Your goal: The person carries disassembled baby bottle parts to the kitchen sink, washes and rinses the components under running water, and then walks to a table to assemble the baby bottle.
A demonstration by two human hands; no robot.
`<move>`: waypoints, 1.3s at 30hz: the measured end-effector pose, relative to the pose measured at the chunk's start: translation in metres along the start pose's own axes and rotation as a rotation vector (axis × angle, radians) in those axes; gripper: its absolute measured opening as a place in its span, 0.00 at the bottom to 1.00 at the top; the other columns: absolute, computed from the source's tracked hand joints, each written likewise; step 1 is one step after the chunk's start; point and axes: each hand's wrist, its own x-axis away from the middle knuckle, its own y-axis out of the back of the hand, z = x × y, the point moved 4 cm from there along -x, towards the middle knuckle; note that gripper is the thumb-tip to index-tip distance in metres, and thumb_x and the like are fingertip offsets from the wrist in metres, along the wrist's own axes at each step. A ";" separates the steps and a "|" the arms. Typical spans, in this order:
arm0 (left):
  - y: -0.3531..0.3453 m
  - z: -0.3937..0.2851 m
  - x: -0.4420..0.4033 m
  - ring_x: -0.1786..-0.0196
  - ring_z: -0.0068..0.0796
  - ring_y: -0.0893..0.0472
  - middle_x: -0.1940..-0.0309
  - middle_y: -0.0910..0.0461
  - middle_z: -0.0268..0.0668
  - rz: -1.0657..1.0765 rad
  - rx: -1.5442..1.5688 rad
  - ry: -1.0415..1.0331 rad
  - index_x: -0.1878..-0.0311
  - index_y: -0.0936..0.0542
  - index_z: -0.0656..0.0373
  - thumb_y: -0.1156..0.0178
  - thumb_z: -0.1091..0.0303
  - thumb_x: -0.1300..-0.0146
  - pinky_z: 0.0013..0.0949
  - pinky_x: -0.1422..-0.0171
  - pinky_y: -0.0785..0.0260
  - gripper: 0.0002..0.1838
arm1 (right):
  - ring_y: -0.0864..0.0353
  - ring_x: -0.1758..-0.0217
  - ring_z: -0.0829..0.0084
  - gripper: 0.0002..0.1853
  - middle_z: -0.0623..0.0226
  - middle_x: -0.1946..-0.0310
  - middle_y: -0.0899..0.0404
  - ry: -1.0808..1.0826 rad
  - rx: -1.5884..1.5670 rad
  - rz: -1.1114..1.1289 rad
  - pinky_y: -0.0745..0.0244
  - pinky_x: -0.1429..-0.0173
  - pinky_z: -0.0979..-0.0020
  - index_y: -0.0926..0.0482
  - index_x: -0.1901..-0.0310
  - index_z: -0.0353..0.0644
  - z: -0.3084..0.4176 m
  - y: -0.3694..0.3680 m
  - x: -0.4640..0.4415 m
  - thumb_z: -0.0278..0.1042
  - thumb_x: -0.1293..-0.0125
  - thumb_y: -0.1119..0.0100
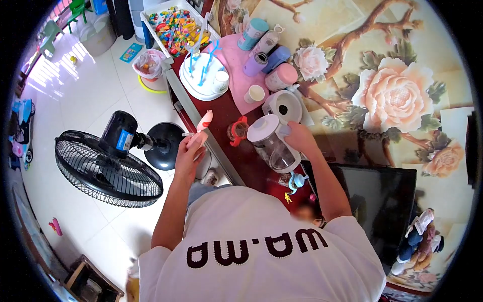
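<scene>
My left hand [190, 157] is closed around a pink cup lid [198, 139], whose upper flap [205, 121] stands raised. My right hand [301, 139] grips the handle of a clear kettle [278, 154] with a white top, held tilted above the dark red tabletop. Between the two hands stands a small clear cup [237, 131] with red handles, its top uncovered. Behind the kettle is a white round appliance [283, 106] with a dark centre. A light blue sippy-cup top [298, 180] lies close to the kettle's lower end.
Several bottles [279, 76] and a paper cup [255, 93] stand on a pink mat [234, 48]. Left of them is a white drying rack [197, 83]. A black fan [109, 163] stands on the floor to my left. At right is a dark screen [375, 201].
</scene>
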 end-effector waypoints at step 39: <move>-0.058 -0.004 0.027 0.49 0.27 0.28 0.48 0.32 0.34 -0.084 -0.231 -0.025 0.42 0.36 0.50 0.39 0.61 0.40 0.33 0.43 0.35 0.25 | 0.28 0.51 0.62 0.27 0.61 0.54 0.27 -0.467 -1.589 -0.732 0.33 0.48 0.64 0.30 0.48 0.40 -0.201 -0.112 -0.077 0.16 0.53 0.43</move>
